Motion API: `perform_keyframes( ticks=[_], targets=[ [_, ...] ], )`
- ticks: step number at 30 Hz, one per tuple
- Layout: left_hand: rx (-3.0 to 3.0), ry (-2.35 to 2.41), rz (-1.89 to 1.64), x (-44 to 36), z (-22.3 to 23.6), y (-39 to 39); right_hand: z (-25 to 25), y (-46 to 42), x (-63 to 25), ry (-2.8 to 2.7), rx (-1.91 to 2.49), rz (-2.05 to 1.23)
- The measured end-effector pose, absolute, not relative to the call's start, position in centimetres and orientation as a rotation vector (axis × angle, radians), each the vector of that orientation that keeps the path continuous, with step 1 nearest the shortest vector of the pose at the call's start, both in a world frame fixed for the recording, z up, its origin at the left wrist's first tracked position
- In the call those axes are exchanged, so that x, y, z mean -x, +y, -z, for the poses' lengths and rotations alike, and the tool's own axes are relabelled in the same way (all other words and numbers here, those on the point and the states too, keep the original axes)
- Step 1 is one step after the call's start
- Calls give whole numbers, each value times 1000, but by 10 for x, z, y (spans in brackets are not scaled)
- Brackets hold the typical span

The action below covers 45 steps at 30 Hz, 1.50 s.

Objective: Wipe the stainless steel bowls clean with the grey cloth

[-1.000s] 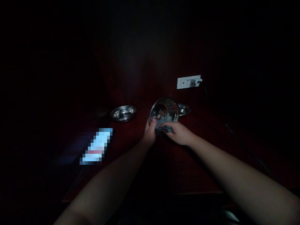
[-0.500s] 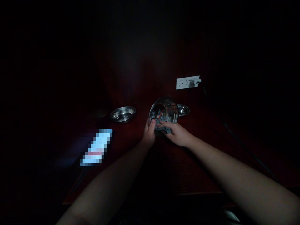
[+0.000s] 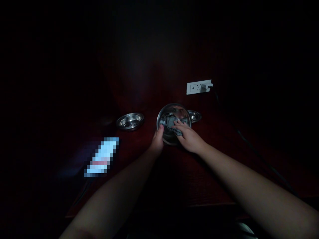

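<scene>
A shiny steel bowl (image 3: 171,137) is held up in the middle of the head view, tilted so that its inside faces me. My left hand (image 3: 157,142) grips its left rim, thumb on the inner side and fingers hidden behind. Inside the bowl, my right hand (image 3: 188,136) presses a grey cloth (image 3: 171,122) against the metal, its fingers lying over the cloth. The label seen earlier in the bowl is out of sight.
A shallow steel dish (image 3: 130,121) stands to the left, and a steel lid-like piece (image 3: 194,116) is partly hidden behind the bowl. A glowing, pixelated screen (image 3: 102,157) lies on the dark red table (image 3: 179,189). A wall socket (image 3: 198,87) holds a plug; a cable (image 3: 261,161) runs at right.
The bowl has turned to face me more squarely. My right hand has moved the cloth up from the lower rim toward the bowl's middle, with the fingers spread more.
</scene>
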<state>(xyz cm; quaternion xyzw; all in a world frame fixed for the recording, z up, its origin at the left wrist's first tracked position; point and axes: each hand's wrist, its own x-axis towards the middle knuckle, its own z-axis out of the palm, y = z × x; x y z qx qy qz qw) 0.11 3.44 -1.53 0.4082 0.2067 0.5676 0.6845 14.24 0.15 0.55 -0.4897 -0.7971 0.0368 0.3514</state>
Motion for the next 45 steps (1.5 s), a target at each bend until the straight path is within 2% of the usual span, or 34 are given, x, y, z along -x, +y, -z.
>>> perform_keyframes(
  ticks=[6,11,18,31,35,45],
  targets=[
    [-905,402,-1198,-1,13,26,-6,5,-146,-1970,1110,-202],
    [-897,403,-1150,-1,13,24,-8,1,-143,-2117,922,-374],
    [-955,548,-1326,0,24,36,-8,-3,-137,-2124,883,-627],
    [-1104,634,-1470,-1,19,34,-17,-7,-140,-2209,1499,-158],
    [-1038,632,-1474,-2,16,34,-13,-7,-137,-2199,1470,-45],
    [-942,540,-1311,-3,16,34,-7,1,-138,-2000,1407,-103]
  ],
)
